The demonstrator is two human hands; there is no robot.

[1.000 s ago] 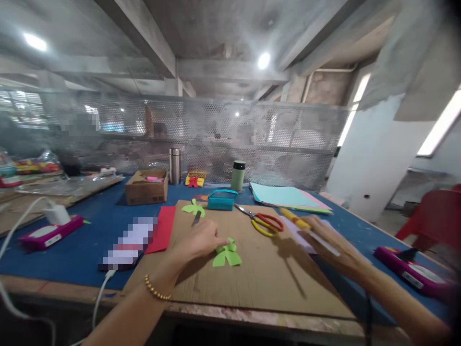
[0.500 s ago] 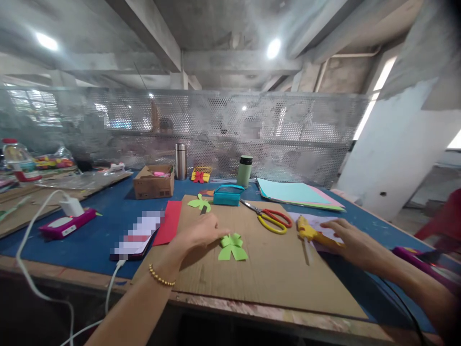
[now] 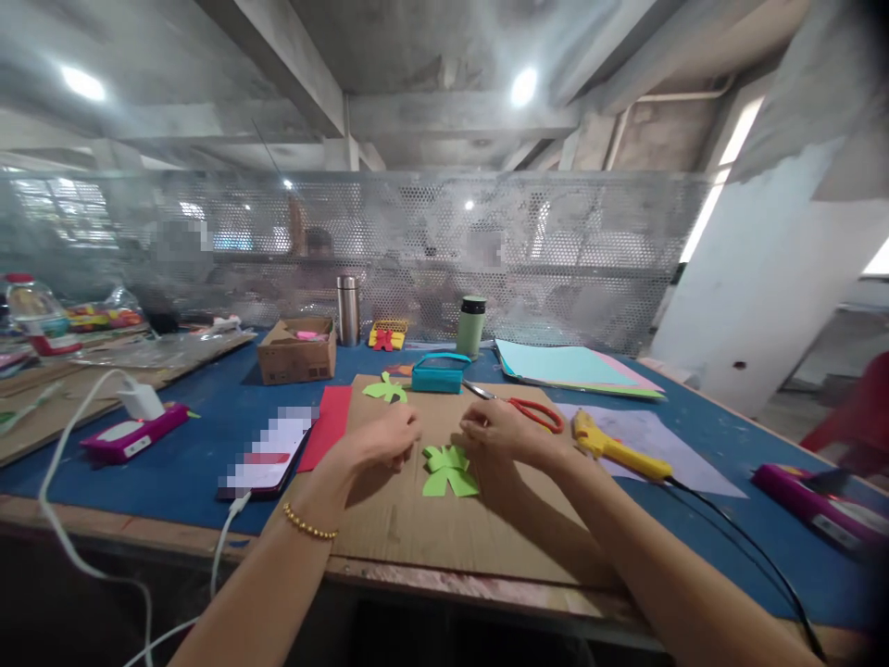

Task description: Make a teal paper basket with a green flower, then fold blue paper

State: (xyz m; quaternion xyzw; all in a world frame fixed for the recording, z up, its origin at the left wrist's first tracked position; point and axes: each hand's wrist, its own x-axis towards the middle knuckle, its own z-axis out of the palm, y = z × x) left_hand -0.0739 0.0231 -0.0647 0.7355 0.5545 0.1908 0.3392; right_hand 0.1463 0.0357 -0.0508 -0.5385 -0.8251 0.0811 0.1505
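A light green paper bow (image 3: 450, 474) lies flat on the brown cardboard sheet (image 3: 417, 542), between and just below my hands. My left hand (image 3: 389, 435) hovers at the bow's left with its fingers curled together; what they hold, if anything, is hidden. On the other side my right hand (image 3: 496, 428) is pinched closed above the bow's upper right, its contents too small to make out. Behind my left hand is another green paper piece (image 3: 383, 389). Scissors (image 3: 538, 414) with red and yellow handles are partly covered by my right hand. A yellow glue gun (image 3: 621, 451) rests at the right.
A teal box (image 3: 437, 375), a green flask (image 3: 471, 326), a steel flask (image 3: 348, 310) and a cardboard box (image 3: 297, 352) stand at the back. Coloured paper sheets (image 3: 569, 366) lie back right. A phone (image 3: 268, 454) and red paper (image 3: 326, 431) are left. The glue gun's cord (image 3: 750, 537) runs right.
My right hand has let go of the glue gun and moved left to the green bow. My left hand has drawn its fingers in, off the bow's edge.
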